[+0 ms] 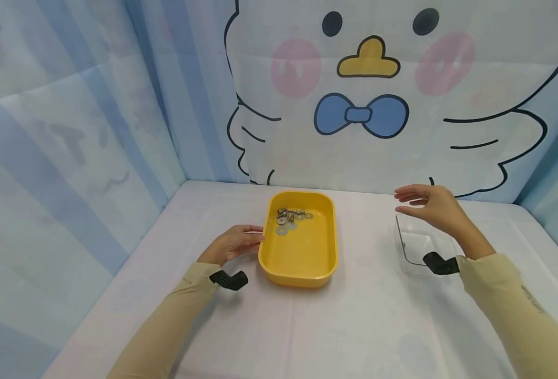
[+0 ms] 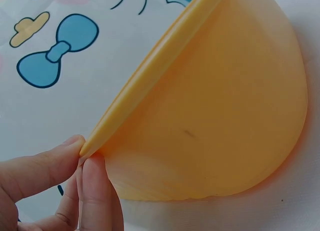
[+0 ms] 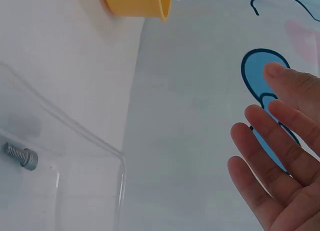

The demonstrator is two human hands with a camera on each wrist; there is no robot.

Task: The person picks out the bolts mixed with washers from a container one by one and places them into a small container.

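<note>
Tray (image 1: 302, 258) stands on the surface (image 1: 354, 326), long axis running away from the person, yellow, round-cornered, with silvery bolts (image 1: 290, 215) and washers (image 1: 282, 230) towards its far end. The left hand (image 1: 233, 243) pinches its left rim, thumb against fingers. The right hand (image 1: 437, 208), fingers extended, thumb apart, hangs over a clear box (image 1: 420, 242) holding one bolt (image 3: 21, 156).

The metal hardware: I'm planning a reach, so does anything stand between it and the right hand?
The right wall of the yellow tray stands between the metal hardware and the right hand; from above, nothing visible blocks the way.
</note>
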